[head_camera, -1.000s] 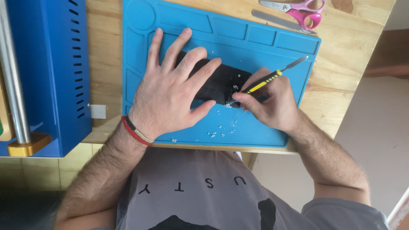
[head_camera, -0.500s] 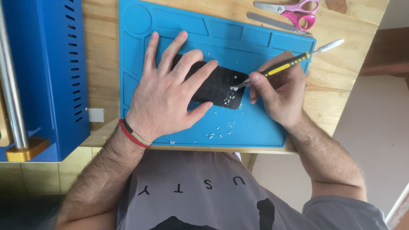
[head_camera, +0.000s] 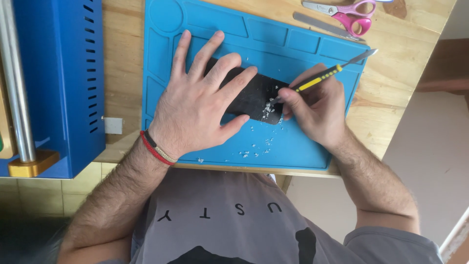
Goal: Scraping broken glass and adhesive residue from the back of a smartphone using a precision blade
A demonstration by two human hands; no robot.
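Left hand point(head_camera: 200, 105) lies flat, pinning the black slab point(head_camera: 254, 98); right hand point(head_camera: 312, 107) grips a yellow-handled scraper point(head_camera: 320, 80); a slip could gouge the blue mat point(head_camera: 293, 146).

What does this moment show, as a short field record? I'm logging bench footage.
left hand: flat, pressing down the black slab
right hand: gripping a yellow-handled tool, tip at the slab's edge
debris: pale flakes on the blue mat
nearby: pink scissors, blue machine
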